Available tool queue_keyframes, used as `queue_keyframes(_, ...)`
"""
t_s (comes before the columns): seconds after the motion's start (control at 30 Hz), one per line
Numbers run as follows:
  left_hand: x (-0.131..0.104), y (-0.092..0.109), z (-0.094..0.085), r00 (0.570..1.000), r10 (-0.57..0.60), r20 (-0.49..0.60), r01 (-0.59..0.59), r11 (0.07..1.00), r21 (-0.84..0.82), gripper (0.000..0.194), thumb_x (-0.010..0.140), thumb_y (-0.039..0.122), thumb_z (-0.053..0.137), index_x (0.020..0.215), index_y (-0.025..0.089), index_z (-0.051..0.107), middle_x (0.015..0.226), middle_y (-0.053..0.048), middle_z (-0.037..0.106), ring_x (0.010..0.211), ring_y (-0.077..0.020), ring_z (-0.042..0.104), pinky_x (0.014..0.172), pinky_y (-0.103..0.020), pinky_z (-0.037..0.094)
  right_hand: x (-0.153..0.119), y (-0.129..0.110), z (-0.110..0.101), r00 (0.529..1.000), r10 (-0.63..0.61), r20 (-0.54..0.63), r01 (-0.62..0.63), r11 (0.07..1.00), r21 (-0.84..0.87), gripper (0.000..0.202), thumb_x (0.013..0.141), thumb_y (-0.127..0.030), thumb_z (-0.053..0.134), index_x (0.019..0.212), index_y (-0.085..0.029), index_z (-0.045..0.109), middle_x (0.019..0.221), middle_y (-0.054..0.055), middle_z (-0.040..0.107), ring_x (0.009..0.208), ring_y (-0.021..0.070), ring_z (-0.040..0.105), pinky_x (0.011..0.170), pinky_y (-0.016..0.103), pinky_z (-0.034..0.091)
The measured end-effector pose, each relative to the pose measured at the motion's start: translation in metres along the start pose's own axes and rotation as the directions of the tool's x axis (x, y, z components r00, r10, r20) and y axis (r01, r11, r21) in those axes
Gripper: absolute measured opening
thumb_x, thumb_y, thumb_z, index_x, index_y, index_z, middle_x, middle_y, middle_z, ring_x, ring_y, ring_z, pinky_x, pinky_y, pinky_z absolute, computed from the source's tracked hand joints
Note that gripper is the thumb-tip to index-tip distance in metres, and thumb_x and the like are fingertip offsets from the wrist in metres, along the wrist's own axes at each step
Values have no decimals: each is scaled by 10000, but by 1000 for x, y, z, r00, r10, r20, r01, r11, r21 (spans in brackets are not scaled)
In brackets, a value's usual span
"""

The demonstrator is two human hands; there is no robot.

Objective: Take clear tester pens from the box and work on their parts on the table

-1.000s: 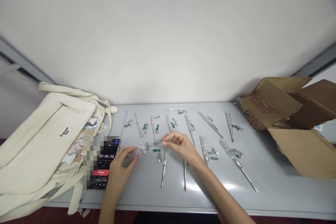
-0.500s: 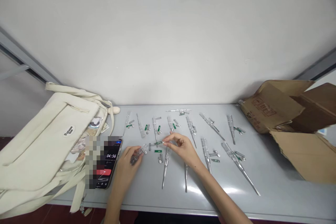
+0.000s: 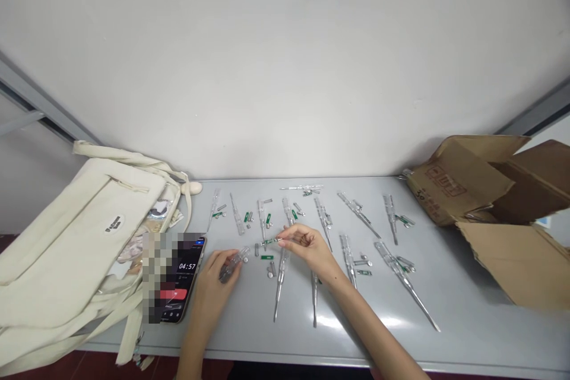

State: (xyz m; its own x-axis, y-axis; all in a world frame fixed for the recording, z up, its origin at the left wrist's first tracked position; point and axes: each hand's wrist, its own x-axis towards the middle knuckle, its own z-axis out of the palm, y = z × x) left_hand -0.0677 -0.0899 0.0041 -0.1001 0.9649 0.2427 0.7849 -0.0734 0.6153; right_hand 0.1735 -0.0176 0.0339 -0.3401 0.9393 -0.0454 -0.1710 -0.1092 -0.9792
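Observation:
My left hand (image 3: 221, 276) is closed around a clear plastic screwdriver handle (image 3: 241, 254), its open end toward the right. Between the thumb and forefinger of my right hand (image 3: 303, 246) is a small green circuit board (image 3: 269, 241), pointing left. A small metal cylinder (image 3: 256, 249) lies between the two hands. Just below the held board are another green board (image 3: 267, 257) and a second metal cylinder (image 3: 273, 268) with small round silver pieces. A clear screwdriver (image 3: 280, 285) lies under my right fingers, its tip toward the front edge.
More clear screwdrivers (image 3: 407, 285) with small parts lie across the grey table (image 3: 249, 332). A cream bag (image 3: 80, 237) and a phone (image 3: 184, 279) lie at the left. An open cardboard box (image 3: 467, 190) stands at the right.
The phone timer went from 04:56 to 04:57. Both hands keep nearly the same place and hold; the whole view has shifted slightly.

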Motion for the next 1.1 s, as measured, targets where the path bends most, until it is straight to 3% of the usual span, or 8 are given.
queue_keyframes(0.27,-2,9,-2,999,-7,-49,4,998,-63,212,895,372,565,1035,236,649,985,-51,644,871,-191,642,805,-346,546,-1,0,-4,987,156,-39,-149,978,148,289,668,-430,833,848,-235,718,935,36,716,953,200,640,935,356,460)
queue_keyframes(0.67,-2,30,-4,998,34,-43,-41,986,-161,191,896,334,584,1037,228,655,965,-41,640,856,-172,644,786,-320,549,1,-2,-4,972,237,7,-220,893,392,282,642,-362,868,823,-231,695,826,-8,679,978,183,651,1051,368,398)
queue_keyframes(0.83,1,38,1,999,46,-7,-47,977,-206,183,898,326,572,1034,230,649,959,-44,657,859,-178,649,772,-328,551,1,4,-5,969,246,15,-231,882,410,296,677,-414,833,862,-244,677,934,25,692,1056,217,644,1047,408,445)
queue_keyframes(1.1,-2,38,14,993,-86,80,107,946,-306,230,910,362,539,1099,232,550,1030,-66,682,950,-193,658,843,-346,533,2,10,-6,980,200,-18,-178,905,387,299,742,-513,748,895,-266,679,1003,33,694,1077,231,627,998,465,484)
